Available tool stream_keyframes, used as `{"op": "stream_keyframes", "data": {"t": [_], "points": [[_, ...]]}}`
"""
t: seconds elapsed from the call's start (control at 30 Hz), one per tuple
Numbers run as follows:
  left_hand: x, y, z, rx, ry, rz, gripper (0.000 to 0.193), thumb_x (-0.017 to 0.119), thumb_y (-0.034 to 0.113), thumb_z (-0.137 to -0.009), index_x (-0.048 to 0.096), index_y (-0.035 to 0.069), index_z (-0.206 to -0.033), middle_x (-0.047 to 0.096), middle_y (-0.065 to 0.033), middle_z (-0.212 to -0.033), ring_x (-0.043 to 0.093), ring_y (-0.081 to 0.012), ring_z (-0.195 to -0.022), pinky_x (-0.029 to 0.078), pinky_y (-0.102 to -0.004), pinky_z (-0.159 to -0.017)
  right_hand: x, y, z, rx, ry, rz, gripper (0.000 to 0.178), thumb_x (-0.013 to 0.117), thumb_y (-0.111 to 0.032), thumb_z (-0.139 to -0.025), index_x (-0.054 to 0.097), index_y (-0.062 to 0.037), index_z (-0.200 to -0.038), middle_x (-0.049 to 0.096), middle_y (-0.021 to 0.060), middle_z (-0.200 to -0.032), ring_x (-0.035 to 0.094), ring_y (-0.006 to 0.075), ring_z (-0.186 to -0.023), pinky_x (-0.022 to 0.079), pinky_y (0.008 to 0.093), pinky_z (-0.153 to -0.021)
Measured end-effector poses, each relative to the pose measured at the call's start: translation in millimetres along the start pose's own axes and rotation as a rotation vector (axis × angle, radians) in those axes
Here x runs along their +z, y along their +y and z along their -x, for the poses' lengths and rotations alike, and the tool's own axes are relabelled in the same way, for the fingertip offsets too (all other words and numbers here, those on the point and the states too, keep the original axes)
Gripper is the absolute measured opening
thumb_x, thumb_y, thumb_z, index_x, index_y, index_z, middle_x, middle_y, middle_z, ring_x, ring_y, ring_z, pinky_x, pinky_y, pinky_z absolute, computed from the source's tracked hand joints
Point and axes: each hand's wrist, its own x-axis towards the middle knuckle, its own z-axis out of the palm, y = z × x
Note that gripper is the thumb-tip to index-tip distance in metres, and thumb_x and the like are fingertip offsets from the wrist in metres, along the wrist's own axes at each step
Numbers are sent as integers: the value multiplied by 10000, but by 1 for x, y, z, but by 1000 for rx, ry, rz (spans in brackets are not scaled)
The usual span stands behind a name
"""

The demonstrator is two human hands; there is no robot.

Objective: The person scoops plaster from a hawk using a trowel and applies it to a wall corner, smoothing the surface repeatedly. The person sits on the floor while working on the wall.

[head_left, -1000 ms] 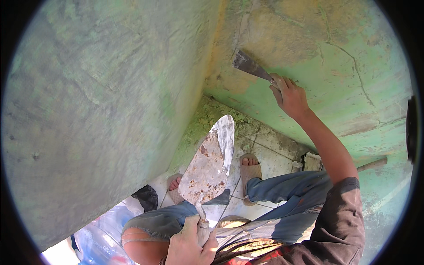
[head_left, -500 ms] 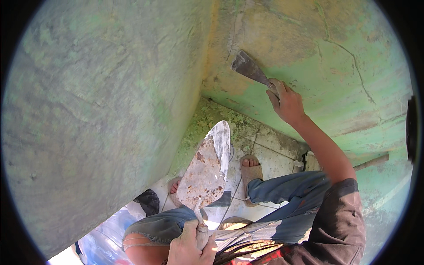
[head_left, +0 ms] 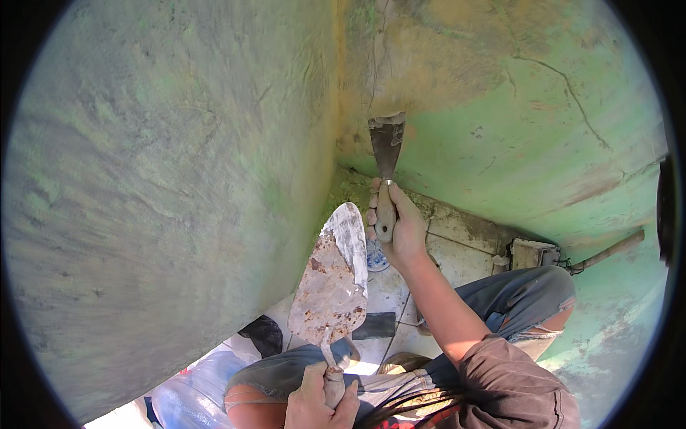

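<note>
My left hand [head_left: 320,402], low in the view, is closed round the handle of a rusty trowel [head_left: 325,289]. The trowel's blade points up and away from me, with white paste smeared along its right edge and tip. In my right hand [head_left: 401,225] is a putty knife [head_left: 387,150] with a dark, fan-shaped blade and a pale handle. Some pale paste sits at the putty knife's tip. Its blade is upright in the view, in front of the green wall [head_left: 457,143] near the corner; whether it touches the wall I cannot tell.
A rough grey-green wall [head_left: 164,179] fills the left side and meets the green one in a corner. Cracks run across the green wall. White floor tiles [head_left: 457,261] lie below. A block with a stick [head_left: 607,252] is at the right; clear plastic [head_left: 193,397] lies lower left.
My right hand has come down and left with the putty knife, turning its blade from slanted to upright. The trowel has shifted slightly. My right knee has moved, and the view has shifted a little.
</note>
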Motion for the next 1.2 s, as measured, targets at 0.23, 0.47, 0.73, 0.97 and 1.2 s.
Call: {"op": "stream_keyframes", "data": {"t": [0.23, 0.47, 0.73, 0.97, 1.2], "points": [[-2, 8, -4, -15, -32, 15, 310, 666, 106, -824, 532, 3, -1084, 625, -219, -845, 625, -428, -797, 494, -420, -664, 22, -2, -18, -69, 159, 167, 465, 461, -301, -998, 415, -25, -1368, 536, 21, -871, 521, 102, -711, 433, 262, -598], [5, 6, 7, 35, 80, -12, 281, 677, 55, -818, 539, 4, -1058, 616, -146, -788, 620, -241, -700, 488, -341, -649, 50, 22, -44, -398, 339, 679, 569, 408, -300, -1006, 300, 45, -1445, 493, 258, -1333, 545, 332, -1154, 401, 360, -985], [3, 8, 13, 14, 103, 3, 262, 676, 46, -820, 541, 2, -1040, 569, -80, -731, 537, -145, -647, 460, -284, -620, -3, 23, -49, -841, 455, 1219, 548, 560, -120, -911, 379, -22, -1419, 548, 198, -1083, 582, 375, -956, 492, 438, -773], [0, 10, 15, -37, 39, 34, 279, 678, 55, -823, 538, 6, -1060, 557, -61, -710, 510, -115, -615, 446, -272, -586, -80, -75, -80, -1249, 141, 1935, 638, 658, -39, -806, 453, -129, -1404, 542, 97, -971, 575, 261, -854, 495, 378, -672], [-4, 6, 12, -13, 5, 39, 263, 675, 51, -827, 536, 11, -1047, 542, -61, -698, 494, -132, -603, 444, -281, -586, -71, -139, -87, -1266, -100, 2340, 814, 642, -21, -698, 376, -158, -1455, 533, 102, -1052, 564, 259, -934, 490, 381, -689]]}}
